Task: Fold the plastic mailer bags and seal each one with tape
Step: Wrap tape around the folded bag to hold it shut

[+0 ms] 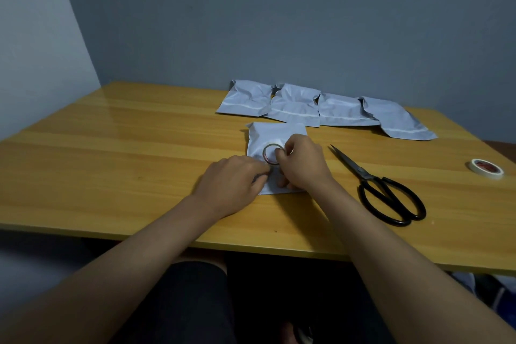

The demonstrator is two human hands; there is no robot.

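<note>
Tape [271,154] is held by the curled right hand [303,165] on a folded bag [272,134] at the table [125,148] middle. Its end is pinched by the left hand [233,186]. Behind the bag four bags [321,109] are laid; right of it, scissors [382,187].

A plain room in a home or small office, set up for packing: a bare wooden table [111,148] pushed into a corner of grey painted walls [251,22], with mailer bags [321,109] lined beyond the hands [303,162] and scissors [382,190] beside them.
</note>
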